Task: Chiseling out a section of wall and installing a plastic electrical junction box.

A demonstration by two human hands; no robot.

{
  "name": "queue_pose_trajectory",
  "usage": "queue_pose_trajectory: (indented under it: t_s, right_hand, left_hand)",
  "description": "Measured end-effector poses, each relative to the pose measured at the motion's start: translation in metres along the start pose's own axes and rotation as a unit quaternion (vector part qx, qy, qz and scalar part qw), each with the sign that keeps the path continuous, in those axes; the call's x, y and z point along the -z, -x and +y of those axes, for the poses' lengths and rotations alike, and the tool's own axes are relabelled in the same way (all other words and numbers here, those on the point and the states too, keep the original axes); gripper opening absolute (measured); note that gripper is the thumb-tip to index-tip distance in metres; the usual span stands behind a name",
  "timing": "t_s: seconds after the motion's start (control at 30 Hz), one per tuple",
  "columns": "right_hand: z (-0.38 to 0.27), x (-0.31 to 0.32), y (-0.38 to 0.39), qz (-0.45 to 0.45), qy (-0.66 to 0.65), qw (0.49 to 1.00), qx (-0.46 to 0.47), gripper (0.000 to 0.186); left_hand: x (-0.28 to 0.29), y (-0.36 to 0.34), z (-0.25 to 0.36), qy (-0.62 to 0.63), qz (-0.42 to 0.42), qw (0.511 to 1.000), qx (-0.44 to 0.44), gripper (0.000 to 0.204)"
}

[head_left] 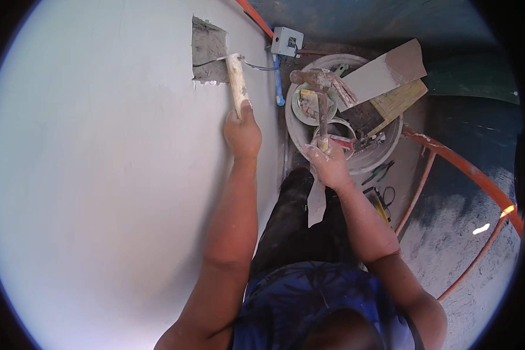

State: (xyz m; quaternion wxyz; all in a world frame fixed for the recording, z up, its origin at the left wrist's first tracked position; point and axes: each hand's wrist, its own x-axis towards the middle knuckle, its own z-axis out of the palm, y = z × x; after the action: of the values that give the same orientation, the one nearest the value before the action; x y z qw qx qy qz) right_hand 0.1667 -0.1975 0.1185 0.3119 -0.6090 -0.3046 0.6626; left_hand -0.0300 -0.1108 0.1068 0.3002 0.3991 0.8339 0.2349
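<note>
Head view: the left hand has its fingers wrapped round a pale chisel whose tip sits at the rough wall recess, toward 11 o'clock. The right hand holds a hammer closed-fisted, poised over the bucket at 1 o'clock. Judging by this, keep the chisel steady against the recess edge and strike squarely.

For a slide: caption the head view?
Left hand presses chisel at wall cutout; right hand raises hammer.
</note>
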Motion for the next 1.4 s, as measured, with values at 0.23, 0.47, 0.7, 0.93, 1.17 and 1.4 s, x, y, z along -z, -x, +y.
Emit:
queue_pose_trajectory:
  t_s: [0.23,0.47,0.7,0.93,1.17,1.4]
  right_hand:
    - [-0.021,-0.025,-0.047,0.018,-0.019,0.998,0.066,0.03]
    - [-0.005,-0.069,-0.091,-0.054,-0.053,0.996,0.036,0.027]
    - [-0.019,-0.079,-0.092,-0.103,-0.245,0.964,-0.019,0.02]
    - [0.002,-0.062,-0.085,-0.049,-0.242,0.969,-0.008,0.017]
    - [0.044,-0.029,-0.03,-0.082,-0.195,0.969,-0.127,0.018]
    - [0.117,0.049,0.062,-0.033,-0.204,0.946,-0.248,0.018]
  left_hand:
    - [0.002,-0.005,0.0,0.061,-0.039,0.997,0.014,0.048]
    - [-0.004,-0.007,-0.008,0.009,-0.014,0.999,-0.038,0.041]
    - [0.001,-0.005,0.004,0.054,-0.021,0.998,0.024,0.051]
    - [0.004,0.003,0.016,0.11,-0.034,0.991,0.073,0.048]
    - [0.014,0.05,0.008,0.173,-0.063,0.973,0.14,0.042]
    - [0.024,0.074,0.008,0.074,-0.143,0.982,0.097,0.033]
